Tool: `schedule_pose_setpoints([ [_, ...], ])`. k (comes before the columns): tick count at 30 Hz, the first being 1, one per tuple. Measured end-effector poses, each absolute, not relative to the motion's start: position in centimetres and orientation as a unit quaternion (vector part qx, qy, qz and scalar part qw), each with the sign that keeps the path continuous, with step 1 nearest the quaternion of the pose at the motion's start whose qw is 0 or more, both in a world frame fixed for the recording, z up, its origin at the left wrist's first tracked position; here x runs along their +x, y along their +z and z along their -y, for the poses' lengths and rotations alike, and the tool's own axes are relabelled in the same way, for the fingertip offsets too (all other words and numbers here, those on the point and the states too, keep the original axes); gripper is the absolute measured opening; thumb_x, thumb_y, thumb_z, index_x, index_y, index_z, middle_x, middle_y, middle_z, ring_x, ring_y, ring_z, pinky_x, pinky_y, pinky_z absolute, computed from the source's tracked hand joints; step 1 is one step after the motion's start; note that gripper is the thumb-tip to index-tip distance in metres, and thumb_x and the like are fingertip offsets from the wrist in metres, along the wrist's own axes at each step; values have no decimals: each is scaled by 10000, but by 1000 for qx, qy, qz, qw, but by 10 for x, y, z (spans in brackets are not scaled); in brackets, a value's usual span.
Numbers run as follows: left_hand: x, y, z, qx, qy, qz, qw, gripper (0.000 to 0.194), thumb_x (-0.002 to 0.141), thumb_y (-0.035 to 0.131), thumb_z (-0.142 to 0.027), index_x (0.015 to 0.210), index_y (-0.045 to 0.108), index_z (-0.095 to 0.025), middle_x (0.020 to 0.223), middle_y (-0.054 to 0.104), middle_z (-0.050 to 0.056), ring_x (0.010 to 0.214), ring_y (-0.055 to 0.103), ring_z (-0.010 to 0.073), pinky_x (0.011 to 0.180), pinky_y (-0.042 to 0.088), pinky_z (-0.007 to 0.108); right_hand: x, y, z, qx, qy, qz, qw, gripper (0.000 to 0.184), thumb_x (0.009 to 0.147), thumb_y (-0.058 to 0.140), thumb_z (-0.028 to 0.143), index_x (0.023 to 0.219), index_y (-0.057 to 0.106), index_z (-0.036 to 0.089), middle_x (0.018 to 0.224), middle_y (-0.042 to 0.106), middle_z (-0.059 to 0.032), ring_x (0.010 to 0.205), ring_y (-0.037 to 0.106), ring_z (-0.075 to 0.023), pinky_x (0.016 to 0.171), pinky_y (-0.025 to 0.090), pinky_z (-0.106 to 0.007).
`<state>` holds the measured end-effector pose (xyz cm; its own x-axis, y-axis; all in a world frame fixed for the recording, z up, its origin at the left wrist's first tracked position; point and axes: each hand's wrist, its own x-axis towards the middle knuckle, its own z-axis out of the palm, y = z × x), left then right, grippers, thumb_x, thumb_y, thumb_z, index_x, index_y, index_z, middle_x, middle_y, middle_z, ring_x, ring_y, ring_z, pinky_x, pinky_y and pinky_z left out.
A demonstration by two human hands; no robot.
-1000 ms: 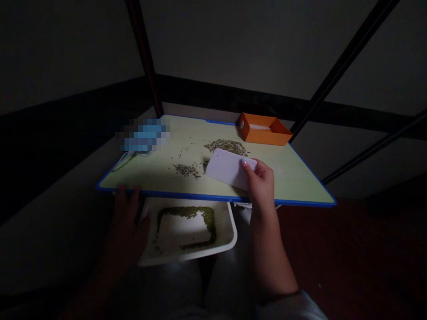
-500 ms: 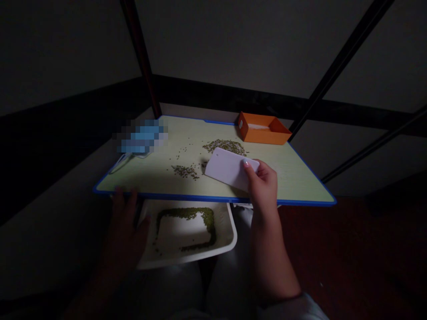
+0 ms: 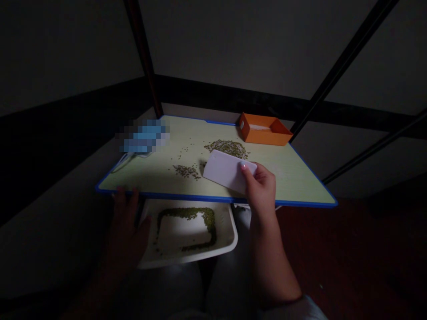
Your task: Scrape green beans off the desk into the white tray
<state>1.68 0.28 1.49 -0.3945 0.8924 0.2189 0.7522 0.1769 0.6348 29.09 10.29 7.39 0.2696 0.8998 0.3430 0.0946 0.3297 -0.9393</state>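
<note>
My right hand is closed around one end of a flat white plastic scraper, thumb on top, held tilted over the tabletop. Beyond the scraper lies a pile of small green beans or seeds, partly covered by it. A smaller scatter of the same grains is to its left. In shadow, my left hand is open, its fingers spread by the table's front edge and its thumb beside the left wall of a white plastic tub. Green grains line the tub's floor along its sides.
The pale green table has a raised blue edge. An orange box stands at its back right corner. A blurred-out blue object with a white cable sits at the left. The tub is below the table's front edge, above my legs.
The scraper has shifted slightly left and toward me in my right hand. My left hand and the tub stay about where they were. The grain piles look the same.
</note>
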Motion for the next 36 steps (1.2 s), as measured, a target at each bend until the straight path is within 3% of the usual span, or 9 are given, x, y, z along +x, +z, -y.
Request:
schedule_pose_setpoints([
  [17, 17, 14, -3, 536, 356, -760, 95, 686, 835, 474, -440, 1458, 343, -184, 1664, 117, 121, 1522, 94, 291, 1231, 175, 548, 287, 72, -102, -490, 287, 515, 642, 315, 776, 664, 467, 735, 688, 155, 629, 605, 16, 604, 489, -127, 562, 365, -239],
  [29, 20, 22, -2, 533, 345, -765, 104, 709, 829, 457, -431, 1456, 336, -122, 1664, 107, 149, 1524, 89, 277, 1240, 171, 485, 283, 70, -104, -485, 318, 521, 627, 326, 770, 672, 487, 700, 661, 169, 602, 548, 36, 596, 448, -122, 553, 350, -237],
  [36, 21, 23, -2, 538, 339, -763, 113, 719, 823, 478, -407, 1460, 319, -114, 1662, 70, 161, 1528, 68, 292, 1247, 150, 515, 285, 74, -102, -480, 321, 525, 625, 306, 748, 676, 478, 698, 657, 177, 614, 553, 31, 583, 449, -118, 542, 350, -245],
])
